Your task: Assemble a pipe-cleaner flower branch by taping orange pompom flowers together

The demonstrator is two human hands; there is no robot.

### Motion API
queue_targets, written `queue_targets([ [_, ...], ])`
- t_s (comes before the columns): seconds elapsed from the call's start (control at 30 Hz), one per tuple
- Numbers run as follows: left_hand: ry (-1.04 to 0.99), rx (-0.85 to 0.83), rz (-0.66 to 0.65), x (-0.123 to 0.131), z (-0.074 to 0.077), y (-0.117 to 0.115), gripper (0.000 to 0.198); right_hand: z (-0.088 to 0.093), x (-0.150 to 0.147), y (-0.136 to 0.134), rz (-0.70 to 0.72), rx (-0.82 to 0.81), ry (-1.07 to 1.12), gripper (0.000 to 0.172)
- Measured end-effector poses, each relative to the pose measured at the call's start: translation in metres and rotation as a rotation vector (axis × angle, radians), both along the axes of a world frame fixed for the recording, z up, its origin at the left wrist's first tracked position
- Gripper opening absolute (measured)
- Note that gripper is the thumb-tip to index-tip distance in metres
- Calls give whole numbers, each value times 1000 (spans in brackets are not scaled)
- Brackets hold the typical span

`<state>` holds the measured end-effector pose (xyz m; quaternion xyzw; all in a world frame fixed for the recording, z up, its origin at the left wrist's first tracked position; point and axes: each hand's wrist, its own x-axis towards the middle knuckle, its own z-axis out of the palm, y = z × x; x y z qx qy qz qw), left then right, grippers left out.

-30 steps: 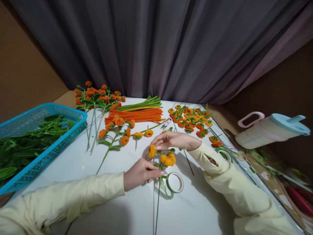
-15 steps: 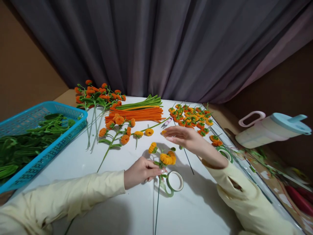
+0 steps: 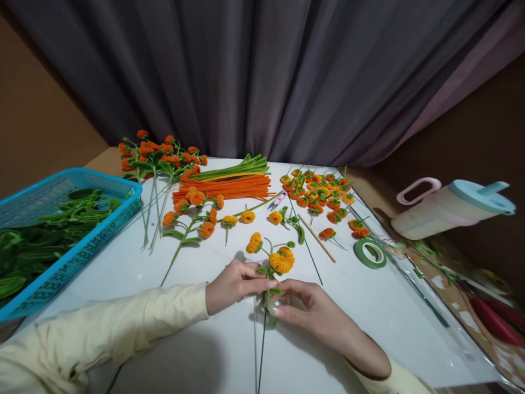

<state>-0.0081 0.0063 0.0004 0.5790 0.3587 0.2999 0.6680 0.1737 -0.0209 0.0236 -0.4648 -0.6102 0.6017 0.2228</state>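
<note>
Showing the head view: both hands are meeting at the near middle of the white table (image 3: 369,312). The left hand (image 3: 235,284) is pinching the flower sprig (image 3: 281,262) narrowly between thumb and fingertips, just below its yellow-orange blooms. The right hand (image 3: 305,306) is closing its curled fingers on the same stem from the other side, touching the left fingertips. The sprig's dark wire is running toward the near table edge. Lying beyond are orange pipe cleaners (image 3: 229,189), a pile of small blooms (image 3: 320,194), a wooden stick (image 3: 316,238) and, well to the right, a green tape roll (image 3: 370,253). A blue basket (image 3: 82,257) is sitting at left, a pitcher (image 3: 447,208) at right.
</note>
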Motion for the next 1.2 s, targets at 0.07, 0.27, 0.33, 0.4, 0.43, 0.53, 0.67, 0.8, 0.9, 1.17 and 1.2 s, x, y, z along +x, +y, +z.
queue_targets([
  [0.07,-3,11,5,0,0,-1,25,-2,-4,0,-42,-45,37,30],
  [0.27,-34,-46,-11,-1,1,-2,18,-3,-13,-3,-51,-107,-6,33],
  [0.33,-64,-82,-22,-1,2,-2,18,-4,-14,-2,-27,-65,-31,37],
  [0.4,-101,-114,-27,0,3,-2,18,-4,-12,-1,1,-9,-40,42],
  [0.43,-115,-122,-27,0,3,-2,18,-4,-12,0,11,22,-45,44],
  [0.53,-97,-113,-12,1,3,-2,22,0,-10,-1,28,118,-94,45],
  [0.67,12,-44,42,1,-2,-3,32,1,-11,-10,-2,185,-201,37],
  [0.8,49,5,34,0,-6,-3,39,-1,-12,-18,-22,320,-311,25],
  [0.9,76,20,11,-1,-5,-2,42,2,-13,-21,50,435,-417,23],
  [1.17,133,78,8,0,-1,-5,38,20,-17,-15,225,534,-651,23],
  [1.2,141,90,15,1,0,-5,38,20,-17,-14,235,530,-653,23],
])
